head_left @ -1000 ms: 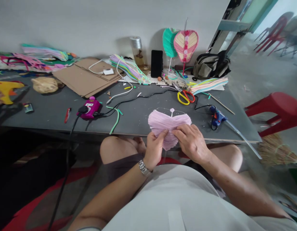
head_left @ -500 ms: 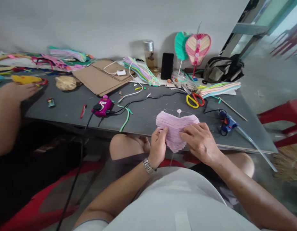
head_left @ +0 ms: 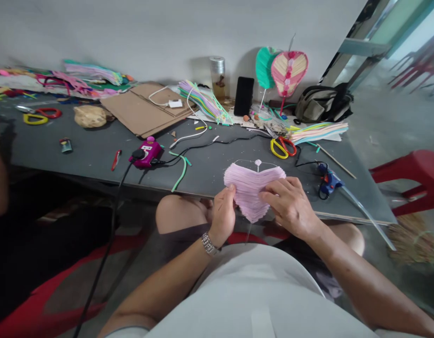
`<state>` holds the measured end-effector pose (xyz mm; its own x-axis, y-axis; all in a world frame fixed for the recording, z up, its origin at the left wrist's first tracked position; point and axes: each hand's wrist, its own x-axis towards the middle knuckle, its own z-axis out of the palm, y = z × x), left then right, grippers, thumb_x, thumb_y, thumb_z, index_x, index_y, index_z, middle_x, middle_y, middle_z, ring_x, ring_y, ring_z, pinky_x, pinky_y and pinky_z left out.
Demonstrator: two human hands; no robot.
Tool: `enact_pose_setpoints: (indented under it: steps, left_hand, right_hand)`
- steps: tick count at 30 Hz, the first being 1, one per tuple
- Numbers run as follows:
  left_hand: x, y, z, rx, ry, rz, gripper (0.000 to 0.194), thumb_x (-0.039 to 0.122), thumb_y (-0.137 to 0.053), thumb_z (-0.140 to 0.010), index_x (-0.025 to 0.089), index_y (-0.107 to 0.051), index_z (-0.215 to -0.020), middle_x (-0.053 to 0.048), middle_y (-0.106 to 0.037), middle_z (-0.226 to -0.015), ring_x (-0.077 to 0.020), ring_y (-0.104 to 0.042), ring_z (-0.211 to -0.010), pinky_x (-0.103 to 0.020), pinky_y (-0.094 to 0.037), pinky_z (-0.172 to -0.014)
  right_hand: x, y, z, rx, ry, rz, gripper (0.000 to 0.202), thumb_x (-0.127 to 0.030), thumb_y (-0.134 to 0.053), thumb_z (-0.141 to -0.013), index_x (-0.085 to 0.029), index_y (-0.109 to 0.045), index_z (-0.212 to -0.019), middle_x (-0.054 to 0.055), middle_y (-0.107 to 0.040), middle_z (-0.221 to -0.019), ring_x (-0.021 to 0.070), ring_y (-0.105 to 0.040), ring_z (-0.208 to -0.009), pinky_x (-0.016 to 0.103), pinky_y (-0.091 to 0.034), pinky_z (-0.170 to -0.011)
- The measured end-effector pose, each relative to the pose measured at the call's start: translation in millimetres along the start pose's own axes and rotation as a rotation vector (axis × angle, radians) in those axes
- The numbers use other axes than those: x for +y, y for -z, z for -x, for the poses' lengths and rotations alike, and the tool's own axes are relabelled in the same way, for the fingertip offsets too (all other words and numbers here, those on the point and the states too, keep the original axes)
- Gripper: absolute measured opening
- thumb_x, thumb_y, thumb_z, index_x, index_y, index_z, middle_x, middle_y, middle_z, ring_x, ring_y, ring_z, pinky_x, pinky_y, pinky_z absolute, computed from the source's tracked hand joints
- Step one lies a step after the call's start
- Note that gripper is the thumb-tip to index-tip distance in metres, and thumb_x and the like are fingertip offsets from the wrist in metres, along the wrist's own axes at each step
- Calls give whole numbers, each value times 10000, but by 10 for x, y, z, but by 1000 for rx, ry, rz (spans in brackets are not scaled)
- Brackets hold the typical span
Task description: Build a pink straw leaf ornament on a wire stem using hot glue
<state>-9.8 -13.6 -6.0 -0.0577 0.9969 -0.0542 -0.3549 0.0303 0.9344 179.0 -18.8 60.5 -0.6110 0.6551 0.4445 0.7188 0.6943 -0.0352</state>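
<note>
A pink heart-shaped fan [head_left: 252,190] of fuzzy pipe-cleaner strips on a thin wire frame is held over the table's front edge, its point toward my body. My left hand [head_left: 224,209], with a metal watch at the wrist, grips its left side, thumb on top. My right hand [head_left: 289,204] is closed at its right side, fingertips bent onto the strips; what lies under them is hidden. Above the fan's notch, the wire frame carries a small pale pink knob [head_left: 258,163]. A thin stem [head_left: 248,233] comes out below the point.
Yellow-and-orange scissors [head_left: 283,147] and a blue glue gun [head_left: 329,182] with a long clear stick lie on the right. A magenta power socket [head_left: 146,152] with black cords is left of centre. Behind are cardboard [head_left: 132,110], pipe-cleaner bundles [head_left: 204,103], a phone [head_left: 244,96] and finished fans [head_left: 289,72].
A co-worker's hand at the far left has drawn back with a yellow tool, uncovering another pair of scissors. The view has shifted slightly right. Both my hands keep hold of the pink fan.
</note>
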Motion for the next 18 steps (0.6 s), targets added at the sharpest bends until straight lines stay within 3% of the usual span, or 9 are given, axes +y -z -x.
enact_pose_setpoints:
  steps: [3, 10, 14, 18]
  left_hand:
    - [15, 6, 2, -39, 24, 55, 518, 643, -615, -920, 202, -504, -673, 49, -420, -607, -113, -350, -578, -250, -343, -550]
    - [-8, 34, 28, 5, 38, 3, 496, 569, -711, -883, 185, -531, -625, 64, -417, -557, -89, -339, -533, -228, -346, -531]
    - [-38, 19, 29, -27, 61, 57, 374, 498, -749, -864, 166, -661, -715, 37, -574, -627, -93, -463, -564, -222, -432, -590]
    - [12, -7, 28, -111, 57, 9, 261, 412, -789, -824, 155, -747, -849, -25, -727, -805, -156, -644, -728, -262, -518, -720]
  right_hand:
    - [6, 2, -2, 0, 21, 16, 228, -84, -471, -917, -213, -655, -873, 51, -663, -929, 206, -505, -825, 384, -310, -823]
    - [-15, -24, -3, 38, 74, 85, 273, -108, -426, -975, -215, -652, -864, 49, -653, -898, 203, -480, -807, 392, -307, -849]
    - [-40, -49, 1, 47, 78, 83, 276, -109, -435, -979, -205, -664, -859, 58, -654, -893, 207, -474, -806, 393, -311, -844]
    - [-33, -62, -12, 39, 68, 68, 261, -112, -452, -973, -209, -657, -844, 51, -660, -894, 202, -484, -810, 389, -321, -844]
